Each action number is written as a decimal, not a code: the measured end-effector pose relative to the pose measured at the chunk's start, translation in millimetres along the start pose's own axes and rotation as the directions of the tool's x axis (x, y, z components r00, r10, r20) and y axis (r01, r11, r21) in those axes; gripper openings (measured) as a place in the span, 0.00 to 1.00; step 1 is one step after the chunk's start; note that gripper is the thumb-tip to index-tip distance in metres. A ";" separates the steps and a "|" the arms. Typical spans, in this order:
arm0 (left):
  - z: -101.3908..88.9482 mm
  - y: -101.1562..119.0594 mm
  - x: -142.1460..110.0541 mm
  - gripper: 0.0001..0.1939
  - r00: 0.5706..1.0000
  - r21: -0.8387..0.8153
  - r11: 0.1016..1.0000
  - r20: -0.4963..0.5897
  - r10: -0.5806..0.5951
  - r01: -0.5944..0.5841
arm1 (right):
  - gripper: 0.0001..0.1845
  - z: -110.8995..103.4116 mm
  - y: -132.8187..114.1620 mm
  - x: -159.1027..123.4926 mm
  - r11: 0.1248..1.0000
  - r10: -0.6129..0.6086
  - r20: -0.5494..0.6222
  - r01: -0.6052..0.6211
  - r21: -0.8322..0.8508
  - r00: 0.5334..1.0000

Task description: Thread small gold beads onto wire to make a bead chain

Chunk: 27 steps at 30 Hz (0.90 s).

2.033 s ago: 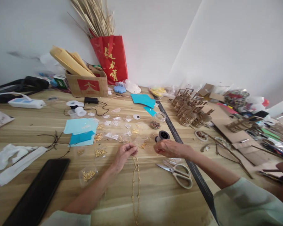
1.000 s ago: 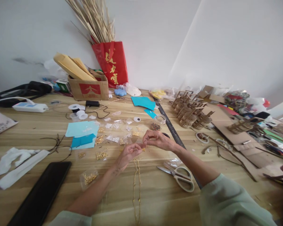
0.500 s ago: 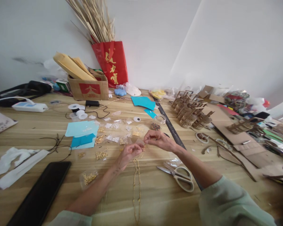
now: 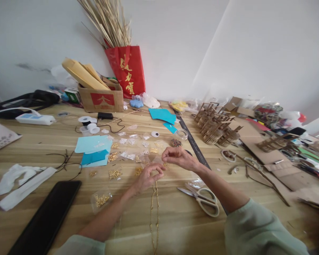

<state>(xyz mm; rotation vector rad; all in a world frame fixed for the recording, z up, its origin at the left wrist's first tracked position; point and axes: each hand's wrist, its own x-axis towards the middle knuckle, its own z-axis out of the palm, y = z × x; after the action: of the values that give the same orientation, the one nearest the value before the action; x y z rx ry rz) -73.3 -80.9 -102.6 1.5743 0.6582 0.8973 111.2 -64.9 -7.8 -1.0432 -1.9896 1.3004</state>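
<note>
A gold chain necklace (image 4: 151, 212) hangs or lies in a long narrow loop, its top just under the fingers of my left hand (image 4: 147, 176). The left thumb and index finger are curled together in a pinch; what they hold is too small to make out. Slightly above and to the right, my right hand (image 4: 178, 158) is closed in a pinch too, its fingertips apart from the left ones, and anything between them cannot be made out. Around the hands lie small clear bags of gold findings (image 4: 115, 174) and silver findings (image 4: 127, 156).
Scissors (image 4: 202, 199) lie beside my right forearm, near a dark strip (image 4: 192, 140). Blue sheets (image 4: 94, 152) and a black phone-like slab (image 4: 46, 216) are at left. Small woven baskets (image 4: 215, 124) stand at right. A cardboard box (image 4: 102, 101) and red bag (image 4: 127, 71) stand behind.
My left hand has dropped slightly and drawn away from the right fingertips, which it was near before. The right hand keeps its pinch in nearly the same place. The view has shifted slightly.
</note>
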 end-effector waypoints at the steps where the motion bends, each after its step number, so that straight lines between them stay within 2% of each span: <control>1: -0.1 -0.9 -0.2 0.08 1.000 -0.008 1.000 0.003 -0.003 0.003 | 0.15 0.1 -0.5 0.0 1.000 0.002 -0.001 -0.002 0.016 1.000; 7: 0.8 -5.1 -1.9 0.06 1.000 -0.020 1.000 0.019 -0.023 0.023 | 0.15 2.6 -4.4 -0.1 0.996 -0.001 -0.025 0.003 0.089 1.000; 13: 5.2 -1.6 -1.7 0.11 0.998 -0.076 0.997 0.060 0.004 0.001 | 0.13 5.4 -3.9 0.6 0.989 -0.011 -0.059 0.019 0.147 0.998; 18: 6.8 2.0 -3.3 0.14 0.995 -0.155 0.985 0.082 -0.058 0.070 | 0.14 5.1 -2.4 0.3 0.990 0.010 -0.116 0.007 0.138 0.993; 23: -1.7 7.3 -4.9 0.13 0.989 -0.286 0.947 0.045 -0.142 0.149 | 0.15 -5.2 -4.1 -13.1 0.998 0.027 -0.142 -0.020 0.051 0.989; 27: -14.3 17.7 -4.6 0.13 0.985 -0.450 0.877 0.081 -0.151 0.172 | 0.18 -19.4 -7.6 -35.0 0.988 0.038 -0.041 -0.044 -0.151 0.998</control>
<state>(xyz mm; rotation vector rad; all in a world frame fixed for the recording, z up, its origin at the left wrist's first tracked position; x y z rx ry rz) -88.8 -80.3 -85.4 1.0962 0.4934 0.8176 143.3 -86.1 5.9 -1.1764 -2.0751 1.1554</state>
